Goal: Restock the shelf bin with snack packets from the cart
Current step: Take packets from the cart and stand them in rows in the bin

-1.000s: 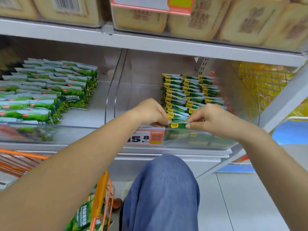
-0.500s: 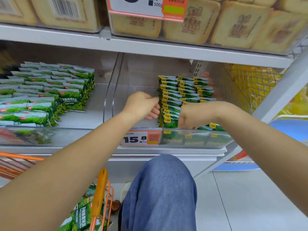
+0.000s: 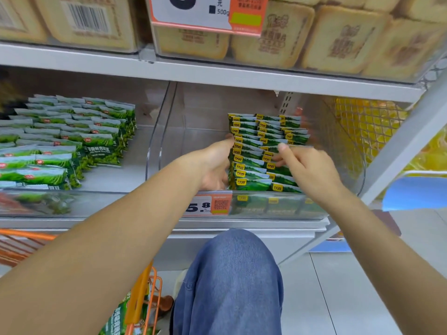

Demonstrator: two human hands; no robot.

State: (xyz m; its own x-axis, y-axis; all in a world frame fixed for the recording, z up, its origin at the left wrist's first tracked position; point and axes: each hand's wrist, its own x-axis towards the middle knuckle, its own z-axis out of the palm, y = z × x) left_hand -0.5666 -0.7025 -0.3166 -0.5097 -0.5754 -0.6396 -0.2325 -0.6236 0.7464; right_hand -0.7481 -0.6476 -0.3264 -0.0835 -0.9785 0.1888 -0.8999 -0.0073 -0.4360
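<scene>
Small green snack packets (image 3: 251, 182) with yellow labels stand in three rows at the right side of a clear shelf bin (image 3: 154, 153). My left hand (image 3: 214, 165) presses flat against the left side of the left row, thumb up near the back. My right hand (image 3: 304, 166) lies on top of the middle and right rows, fingertips touching the packet tops. Neither hand holds a packet. The orange cart (image 3: 142, 296) is at the bottom left, with larger green packets (image 3: 118, 317) inside it.
A neighbouring clear bin on the left holds larger green packets (image 3: 60, 146). The shelf above carries beige wrapped cakes (image 3: 271, 39). Yellow packets (image 3: 370, 122) sit behind mesh at the right. A price tag (image 3: 208, 205) hangs on the bin front. My knee in blue jeans (image 3: 229, 274) is below the shelf.
A second ago both hands pinched a small green packet at the bin's front. That packet now stands in the rows, and both hands have moved deeper along the rows.
</scene>
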